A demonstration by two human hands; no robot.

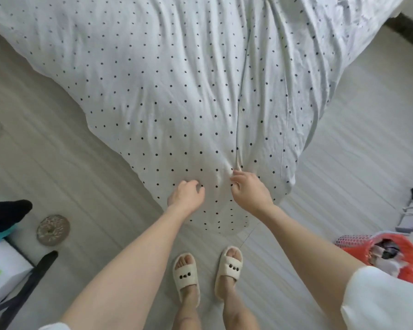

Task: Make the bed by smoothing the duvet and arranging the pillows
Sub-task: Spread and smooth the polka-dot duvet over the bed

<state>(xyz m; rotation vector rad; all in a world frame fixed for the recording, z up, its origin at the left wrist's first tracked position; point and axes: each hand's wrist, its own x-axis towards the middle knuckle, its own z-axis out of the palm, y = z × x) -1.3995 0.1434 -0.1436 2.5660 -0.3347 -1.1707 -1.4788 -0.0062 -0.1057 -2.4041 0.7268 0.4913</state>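
Flanking your feet: a red bag (389, 256) at right, a round disc (53, 230) at left. Your left hand (187, 195) rests curled on the duvet (177, 91) corner; your right hand (249, 190) pinches its fold. The corner hangs to the floor (355, 163).

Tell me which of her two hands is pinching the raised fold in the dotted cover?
The right hand: its fingertips pinch the long ridge of the duvet. The left hand only curls on flatter fabric beside it.
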